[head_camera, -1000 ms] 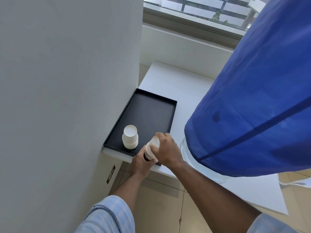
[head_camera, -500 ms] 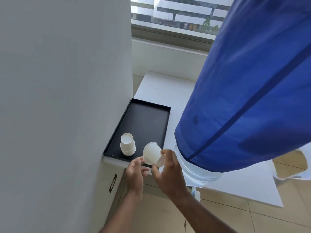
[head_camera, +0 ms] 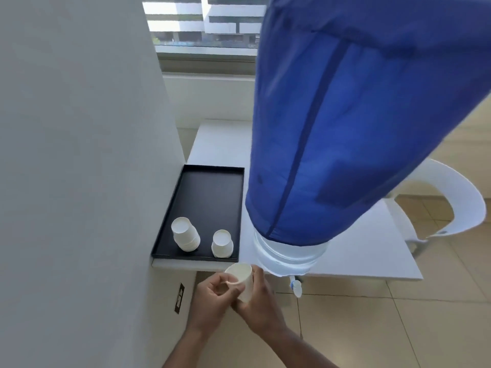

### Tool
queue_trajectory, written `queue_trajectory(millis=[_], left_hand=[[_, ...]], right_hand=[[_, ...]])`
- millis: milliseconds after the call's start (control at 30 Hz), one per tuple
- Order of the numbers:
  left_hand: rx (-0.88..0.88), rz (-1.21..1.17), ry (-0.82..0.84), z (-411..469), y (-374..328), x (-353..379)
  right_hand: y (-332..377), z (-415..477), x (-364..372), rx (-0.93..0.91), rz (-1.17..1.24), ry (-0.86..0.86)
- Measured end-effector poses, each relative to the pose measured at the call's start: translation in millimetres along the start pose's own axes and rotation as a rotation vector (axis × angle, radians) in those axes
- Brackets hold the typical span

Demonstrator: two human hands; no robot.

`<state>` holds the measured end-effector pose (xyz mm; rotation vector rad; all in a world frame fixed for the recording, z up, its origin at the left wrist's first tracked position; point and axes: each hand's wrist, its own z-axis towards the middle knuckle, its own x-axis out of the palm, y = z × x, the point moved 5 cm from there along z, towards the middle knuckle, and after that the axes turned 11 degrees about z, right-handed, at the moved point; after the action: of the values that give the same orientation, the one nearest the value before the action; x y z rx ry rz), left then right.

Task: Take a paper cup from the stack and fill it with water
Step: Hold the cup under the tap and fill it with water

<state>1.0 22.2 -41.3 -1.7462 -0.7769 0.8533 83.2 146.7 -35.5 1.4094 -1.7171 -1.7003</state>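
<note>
White table (head_camera: 358, 251) by window; black tray (head_camera: 210, 192) now holds two upside-down cup stacks (head_camera: 185, 234) (head_camera: 222, 243), one more than before. Paper cup (head_camera: 243, 281), inside not visible, off the tray below table edge: right hand (head_camera: 259, 305) wraps it, left hand (head_camera: 212, 301) pinches rim. Blue-covered water jug (head_camera: 345, 128) alongside, tap (head_camera: 295, 286) near
</note>
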Motion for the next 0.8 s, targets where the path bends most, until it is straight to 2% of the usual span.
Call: queue_trajectory(millis=[100,200,333,433,567,800], left_hand=[[-0.022,0.166,0.1,-3,15,16],[-0.038,0.232,0.164,-3,25,35],[0.01,0.405,0.1,4,27,59],[0.056,0.487,0.106,12,21,82],[0.135,0.633,0.181,20,14,112],[0.439,0.979,0.351,26,5,162]], right_hand=[[-22,-6,-6,0.081,0.001,-0.019],[-56,-6,-13,0.216,0.046,-0.021],[-106,-7,-24,0.453,0.005,-0.039],[-137,-10,-36,0.549,-0.043,-0.031],[-169,-7,-56,0.592,-0.013,-0.065],[-178,12,-82,0.535,0.07,-0.167]])
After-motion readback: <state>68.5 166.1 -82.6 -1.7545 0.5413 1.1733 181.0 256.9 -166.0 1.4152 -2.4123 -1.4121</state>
